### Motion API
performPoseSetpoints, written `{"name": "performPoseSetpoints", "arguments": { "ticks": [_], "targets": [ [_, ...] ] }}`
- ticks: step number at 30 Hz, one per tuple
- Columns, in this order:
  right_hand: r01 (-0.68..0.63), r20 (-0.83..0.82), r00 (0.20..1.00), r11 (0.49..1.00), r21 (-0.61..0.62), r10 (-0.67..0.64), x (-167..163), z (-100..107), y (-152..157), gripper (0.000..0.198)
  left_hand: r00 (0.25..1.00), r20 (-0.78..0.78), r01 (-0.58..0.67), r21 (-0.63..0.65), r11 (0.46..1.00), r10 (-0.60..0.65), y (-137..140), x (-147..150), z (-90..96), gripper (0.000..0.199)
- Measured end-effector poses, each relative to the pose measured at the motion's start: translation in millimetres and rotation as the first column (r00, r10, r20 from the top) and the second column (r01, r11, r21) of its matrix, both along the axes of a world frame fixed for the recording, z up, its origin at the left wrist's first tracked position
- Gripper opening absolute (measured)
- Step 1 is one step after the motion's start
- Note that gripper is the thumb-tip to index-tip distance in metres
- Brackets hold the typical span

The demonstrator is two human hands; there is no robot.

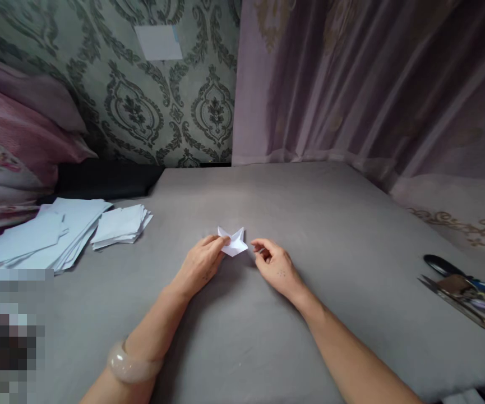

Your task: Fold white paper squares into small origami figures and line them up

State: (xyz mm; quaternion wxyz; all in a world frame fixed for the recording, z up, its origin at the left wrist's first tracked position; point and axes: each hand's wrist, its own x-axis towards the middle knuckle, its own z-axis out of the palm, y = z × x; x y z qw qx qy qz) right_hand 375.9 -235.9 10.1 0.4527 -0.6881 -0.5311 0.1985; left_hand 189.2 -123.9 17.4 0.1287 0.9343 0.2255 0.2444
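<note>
A small white folded paper (236,244) with pointed corners is at the middle of the grey-covered table. My left hand (203,261) pinches its left side between thumb and fingers. A pale bangle circles my left wrist. Just right of the paper, my right hand (276,266) is held with curled fingers, the thumb and index tips apart. A narrow gap separates it from the paper, and nothing shows between its fingers.
Stacks of larger white sheets (69,230) and smaller white sheets (120,224) lie at the left. A folded black cloth (107,178) lies behind them. At the right edge are pointed tools (456,306) and a black-handled item (439,264). Curtains (309,84) hang behind.
</note>
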Motion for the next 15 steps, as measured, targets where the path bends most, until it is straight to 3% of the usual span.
{"name": "performPoseSetpoints", "arguments": {
  "ticks": [5, 8, 12, 15],
  "targets": [
    [-0.055, 0.064, 0.997, 0.998, 0.036, 0.053, -4, 1, 1, 0.035, 0.996, 0.078, 0.048, -0.095, 0.994, -0.04, -1, 3, -5.8, 0.027],
    [-0.075, 0.066, 0.995, 0.996, 0.054, 0.072, -4, 7, -1, 0.037, 0.984, 0.178, 0.054, -0.263, 0.963, -0.007, -5, 7, -1.5, 0.021],
    [-0.081, 0.134, 0.989, 0.988, 0.13, 0.063, -2, 21, -6, 0.029, 0.956, 0.292, 0.142, -0.546, 0.826, 0.029, -13, 9, 16.6, 0.017],
    [-0.116, 0.033, 0.993, 0.984, 0.134, 0.113, 0, 35, -9, 0.015, 0.928, 0.371, 0.229, -0.658, 0.717, 0.044, -15, 7, 28.4, 0.017]
  ]
}}
